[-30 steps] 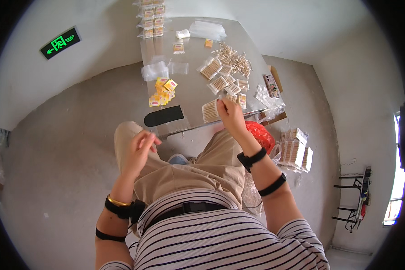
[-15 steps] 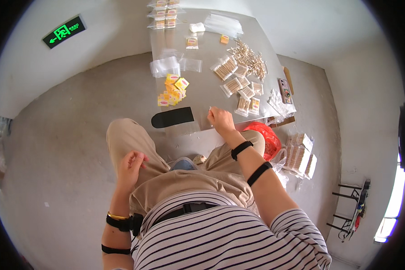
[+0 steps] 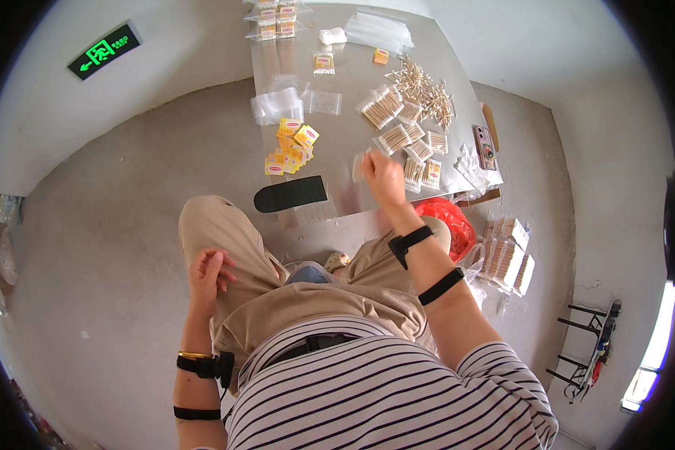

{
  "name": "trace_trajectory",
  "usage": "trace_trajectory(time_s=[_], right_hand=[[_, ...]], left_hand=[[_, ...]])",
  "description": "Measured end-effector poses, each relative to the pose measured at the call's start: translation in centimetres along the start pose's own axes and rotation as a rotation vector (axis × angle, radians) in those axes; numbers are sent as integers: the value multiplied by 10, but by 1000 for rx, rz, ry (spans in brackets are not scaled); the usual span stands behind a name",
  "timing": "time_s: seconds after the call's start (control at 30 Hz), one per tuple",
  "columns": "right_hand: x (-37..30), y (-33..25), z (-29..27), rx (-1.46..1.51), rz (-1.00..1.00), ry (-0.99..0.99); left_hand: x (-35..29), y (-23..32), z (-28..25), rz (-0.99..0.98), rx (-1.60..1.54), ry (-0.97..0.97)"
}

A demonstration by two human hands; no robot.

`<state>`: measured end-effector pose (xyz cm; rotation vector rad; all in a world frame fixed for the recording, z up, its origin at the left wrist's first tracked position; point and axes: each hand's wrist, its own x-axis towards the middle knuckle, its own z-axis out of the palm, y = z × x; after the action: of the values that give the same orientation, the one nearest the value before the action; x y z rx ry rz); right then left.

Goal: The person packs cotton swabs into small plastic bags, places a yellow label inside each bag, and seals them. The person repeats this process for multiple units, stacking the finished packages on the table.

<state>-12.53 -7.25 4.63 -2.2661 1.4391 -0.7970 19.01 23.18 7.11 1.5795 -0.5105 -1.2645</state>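
Observation:
My right hand (image 3: 385, 178) is over the near right part of the metal table, fingers closed at the edge of a small, pale see-through piece that looks like plastic film (image 3: 358, 166); it is blurred. Close beside that hand lie small clear bags of cotton swabs (image 3: 412, 174), with more bagged swabs (image 3: 381, 109) farther back. My left hand (image 3: 211, 274) hovers at my left thigh, holding nothing, its fingers loosely bent and apart. On the table's near left lie a black rounded-end pad (image 3: 290, 195) and a pile of yellow cards (image 3: 289, 150).
Loose cotton swabs (image 3: 424, 90) are heaped at the table's right. Clear bags (image 3: 277, 105) lie behind the cards, and a stack of clear sleeves (image 3: 379, 31) at the far edge. A phone (image 3: 484, 146) sits at the right edge. Below are a red bag (image 3: 457, 229) and stacked swab bundles (image 3: 505, 255).
My right hand has moved forward and to the right over the table, toward the bagged swabs, with the pale film in its fingers. My left hand has shifted slightly left, its fingers a little more spread.

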Motion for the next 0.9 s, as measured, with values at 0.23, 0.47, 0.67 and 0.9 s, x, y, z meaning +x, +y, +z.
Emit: trace_trajectory(time_s=[0.23,0.47,0.67,0.9], right_hand=[[3,3,-7,57,-108,-31],[-3,23,2,-48,-42,-71],[-16,38,-2,-98,-70,-131],[-14,-121,-95,633,105,138]], left_hand=[[-1,11,1,-12,22,-13],[-6,9,1,-37,75,13],[3,19,22,-31,127,-4],[17,105,144,143,-67,-531]])
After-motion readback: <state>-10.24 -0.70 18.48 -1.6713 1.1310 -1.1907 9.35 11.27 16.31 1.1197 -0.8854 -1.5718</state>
